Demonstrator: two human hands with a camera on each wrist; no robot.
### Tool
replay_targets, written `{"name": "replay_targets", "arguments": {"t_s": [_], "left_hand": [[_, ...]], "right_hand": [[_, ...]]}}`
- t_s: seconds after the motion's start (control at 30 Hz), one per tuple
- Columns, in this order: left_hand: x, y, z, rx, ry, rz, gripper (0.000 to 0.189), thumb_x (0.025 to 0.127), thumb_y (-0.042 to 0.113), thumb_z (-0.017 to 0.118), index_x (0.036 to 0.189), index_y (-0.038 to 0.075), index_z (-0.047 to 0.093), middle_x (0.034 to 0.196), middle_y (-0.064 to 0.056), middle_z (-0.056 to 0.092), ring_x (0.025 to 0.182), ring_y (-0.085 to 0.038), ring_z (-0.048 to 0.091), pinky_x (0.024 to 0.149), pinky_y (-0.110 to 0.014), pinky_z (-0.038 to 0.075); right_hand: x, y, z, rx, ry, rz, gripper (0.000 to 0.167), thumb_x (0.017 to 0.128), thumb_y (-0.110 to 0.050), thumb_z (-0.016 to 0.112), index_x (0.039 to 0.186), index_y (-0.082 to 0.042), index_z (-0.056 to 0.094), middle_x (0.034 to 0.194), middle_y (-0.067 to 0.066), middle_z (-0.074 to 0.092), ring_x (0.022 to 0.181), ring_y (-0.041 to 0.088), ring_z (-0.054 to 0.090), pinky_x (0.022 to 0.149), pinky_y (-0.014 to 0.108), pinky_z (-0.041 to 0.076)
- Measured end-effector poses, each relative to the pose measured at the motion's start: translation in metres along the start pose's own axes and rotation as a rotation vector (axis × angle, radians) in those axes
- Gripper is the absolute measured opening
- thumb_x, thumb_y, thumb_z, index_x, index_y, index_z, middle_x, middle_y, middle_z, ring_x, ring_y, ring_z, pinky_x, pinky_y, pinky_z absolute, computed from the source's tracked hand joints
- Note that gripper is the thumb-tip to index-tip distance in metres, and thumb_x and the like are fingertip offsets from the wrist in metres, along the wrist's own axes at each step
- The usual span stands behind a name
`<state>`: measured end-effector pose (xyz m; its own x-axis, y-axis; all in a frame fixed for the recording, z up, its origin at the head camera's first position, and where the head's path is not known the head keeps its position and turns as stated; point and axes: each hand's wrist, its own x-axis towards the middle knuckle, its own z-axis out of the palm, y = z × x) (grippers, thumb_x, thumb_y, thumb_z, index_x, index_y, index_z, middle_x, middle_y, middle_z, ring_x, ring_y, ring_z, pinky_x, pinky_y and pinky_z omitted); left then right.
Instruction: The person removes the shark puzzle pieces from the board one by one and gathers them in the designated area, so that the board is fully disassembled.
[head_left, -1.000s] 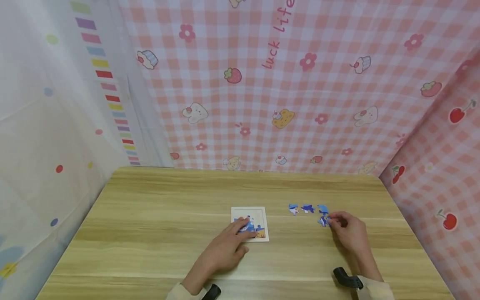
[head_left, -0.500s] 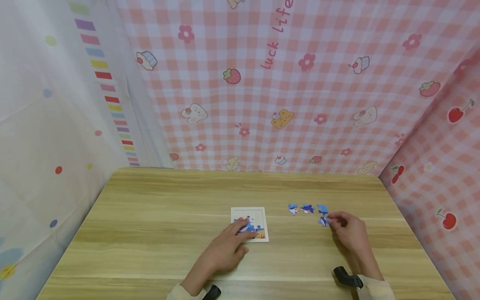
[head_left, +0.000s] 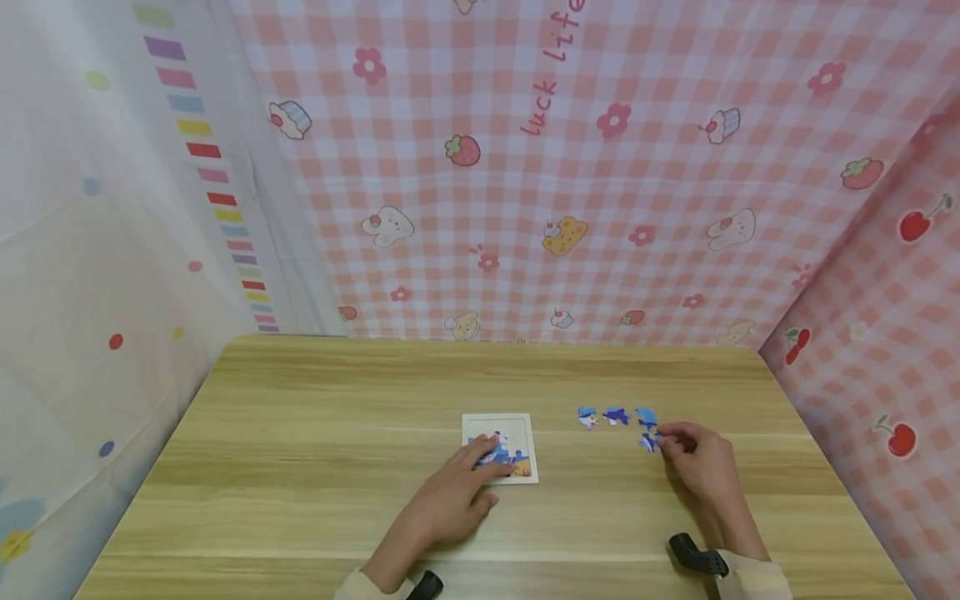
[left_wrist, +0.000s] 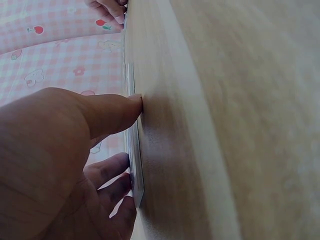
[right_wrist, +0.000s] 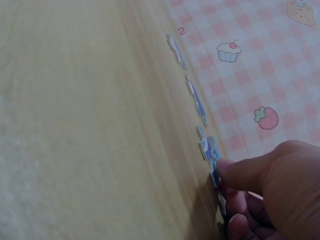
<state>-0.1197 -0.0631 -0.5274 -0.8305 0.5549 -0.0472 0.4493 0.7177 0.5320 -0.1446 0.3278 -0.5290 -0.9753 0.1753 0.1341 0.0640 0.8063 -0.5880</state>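
Observation:
A square puzzle board (head_left: 533, 450) with a pale frame lies mid-table, partly filled with blue and orange pieces. My left hand (head_left: 453, 492) rests on it with fingers spread, covering its lower left. In the left wrist view the thumb (left_wrist: 115, 111) lies at the board's near edge and the other fingers reach over its surface. To the right, my right hand (head_left: 701, 462) pinches the right edge of a blue-and-white puzzle piece (head_left: 647, 443) between thumb and fingertips. Its remaining fingers are curled under the palm. Just beyond lies a light-blue puzzle piece (head_left: 645, 417), close to the pinched one.
Two more loose puzzle pieces, one white and blue (head_left: 587, 418) and one dark blue (head_left: 616, 416), lie in a row between the board and the right hand. The wooden table (head_left: 337, 400) ends at a pink checked cloth (head_left: 510, 192) behind. White cloth (head_left: 90, 250) hangs at left.
The puzzle piece at the right fingertips has shifted very slightly to the right. Both hands keep nearly the same places, and the left stays on the board.

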Motion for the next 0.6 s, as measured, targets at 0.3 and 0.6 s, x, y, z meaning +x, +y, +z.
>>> {"name": "replay_targets", "arguments": {"t_s": [0.3, 0.6], "left_hand": [[0.0, 0.0, -0.001, 0.0, -0.003, -0.012, 0.047, 0.104, 0.026, 0.059, 0.15, 0.032, 0.053, 0.171, -0.001, 0.027, 0.159, -0.025, 0.023, 0.128, -0.05, 0.029], [0.002, -0.002, 0.003, 0.003, 0.067, 0.009, 0.045, 0.099, 0.026, 0.066, 0.144, 0.032, 0.06, 0.166, -0.002, 0.036, 0.154, -0.028, 0.034, 0.124, -0.052, 0.036]], "right_hand": [[-0.003, 0.0, 0.002, 0.025, 0.034, -0.007, 0.017, 0.096, -0.021, 0.073, 0.104, -0.007, 0.078, 0.085, 0.005, 0.071, 0.072, 0.005, 0.055, 0.062, 0.016, 0.045], [-0.008, -0.018, 0.001, 0.055, 0.159, -0.065, 0.012, 0.091, -0.014, 0.077, 0.098, -0.005, 0.078, 0.083, 0.006, 0.073, 0.07, -0.002, 0.055, 0.062, 0.01, 0.046]]}}
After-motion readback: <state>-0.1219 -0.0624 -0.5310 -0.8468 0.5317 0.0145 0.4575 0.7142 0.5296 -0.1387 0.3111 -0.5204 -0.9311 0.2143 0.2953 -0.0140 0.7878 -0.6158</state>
